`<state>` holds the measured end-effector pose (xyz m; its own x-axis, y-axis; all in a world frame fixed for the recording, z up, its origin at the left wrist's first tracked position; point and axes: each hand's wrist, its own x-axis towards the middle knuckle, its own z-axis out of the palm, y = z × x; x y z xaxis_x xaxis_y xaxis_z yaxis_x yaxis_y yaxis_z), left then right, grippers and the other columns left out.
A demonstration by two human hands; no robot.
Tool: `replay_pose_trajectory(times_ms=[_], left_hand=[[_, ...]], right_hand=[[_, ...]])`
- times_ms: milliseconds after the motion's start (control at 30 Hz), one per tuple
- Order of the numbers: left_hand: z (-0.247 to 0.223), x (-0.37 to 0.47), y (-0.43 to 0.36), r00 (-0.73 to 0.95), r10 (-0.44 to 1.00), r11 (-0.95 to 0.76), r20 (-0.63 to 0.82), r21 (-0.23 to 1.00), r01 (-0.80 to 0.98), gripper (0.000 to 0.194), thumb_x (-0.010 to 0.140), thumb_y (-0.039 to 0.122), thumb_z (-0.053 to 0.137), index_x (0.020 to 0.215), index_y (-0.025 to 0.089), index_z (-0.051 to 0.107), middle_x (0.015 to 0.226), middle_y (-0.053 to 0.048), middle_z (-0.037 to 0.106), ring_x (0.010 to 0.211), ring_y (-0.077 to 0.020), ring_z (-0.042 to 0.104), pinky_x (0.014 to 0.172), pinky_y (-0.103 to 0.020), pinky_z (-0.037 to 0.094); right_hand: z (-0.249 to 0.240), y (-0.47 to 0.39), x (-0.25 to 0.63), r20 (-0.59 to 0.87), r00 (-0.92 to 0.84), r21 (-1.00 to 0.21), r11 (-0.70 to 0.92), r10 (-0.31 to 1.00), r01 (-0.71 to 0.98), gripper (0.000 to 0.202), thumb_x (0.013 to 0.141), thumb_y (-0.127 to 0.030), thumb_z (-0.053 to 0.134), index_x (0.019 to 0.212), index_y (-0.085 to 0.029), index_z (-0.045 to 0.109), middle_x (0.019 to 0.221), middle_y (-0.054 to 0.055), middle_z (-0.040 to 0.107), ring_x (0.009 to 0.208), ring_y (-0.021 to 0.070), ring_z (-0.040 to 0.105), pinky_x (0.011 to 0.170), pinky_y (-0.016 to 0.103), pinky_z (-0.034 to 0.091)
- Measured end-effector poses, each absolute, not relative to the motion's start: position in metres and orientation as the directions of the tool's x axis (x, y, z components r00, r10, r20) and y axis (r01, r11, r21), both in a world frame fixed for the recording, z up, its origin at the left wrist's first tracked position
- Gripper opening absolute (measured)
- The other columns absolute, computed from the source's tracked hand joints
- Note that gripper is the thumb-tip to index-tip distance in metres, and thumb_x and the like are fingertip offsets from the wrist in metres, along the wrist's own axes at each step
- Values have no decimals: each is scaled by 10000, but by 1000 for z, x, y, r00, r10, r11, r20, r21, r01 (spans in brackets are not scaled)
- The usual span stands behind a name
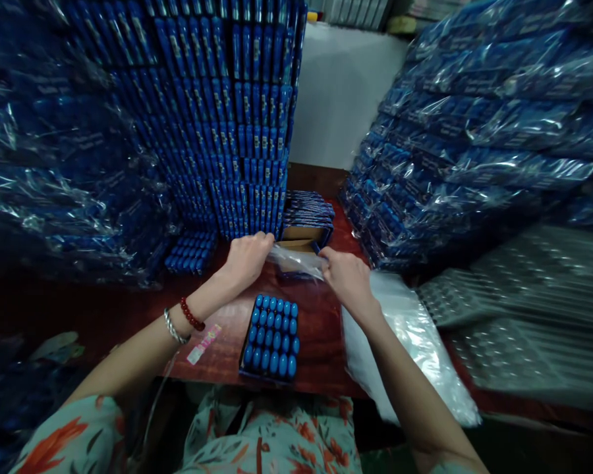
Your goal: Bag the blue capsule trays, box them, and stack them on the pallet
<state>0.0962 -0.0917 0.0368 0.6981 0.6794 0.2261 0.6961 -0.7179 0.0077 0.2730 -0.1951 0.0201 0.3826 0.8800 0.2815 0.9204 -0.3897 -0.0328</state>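
Note:
My left hand (250, 259) is closed on one end of a clear plastic bag (296, 259), which stretches across to my right hand (344, 276). The fingers of my right hand are closed round the bag's other end, beside a small dark blue edge. Below and between my hands, a box of blue rounded items (271, 336) in rows sits on the red-brown table (321, 349). Behind the bag is an open cardboard box (304, 234), partly hidden by it.
Wrapped blue packs (474, 145) are piled at the right, more (54, 164) at the left. Blue boxes (257, 131) form a tall stack behind. Clear bags (410, 342) lie right of my right hand, near plastic trays (534, 316). A pink strip (204, 343) lies at left.

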Motion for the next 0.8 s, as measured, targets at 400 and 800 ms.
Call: replay_pose_trajectory(times_ms=[400,800], left_hand=[[-135,67,-60,402,868,-471,292,742,478,288,877,324,429,713,148,588,708,-57,601,689,-168,530,679,-272,408],[-211,58,-153,407,903,-289,141,898,331,291,847,303,376,930,162,617,963,-107,644,941,-227,569,898,-396,428]], right_hand=[[-140,-193,276,244,596,-718,-271,765,642,377,858,-440,382,699,-178,602,611,31,590,550,144,482,562,253,331],[-201,-255,229,139,512,-880,-132,848,457,341,887,-442,338,787,-192,547,738,6,565,679,136,520,639,240,417]])
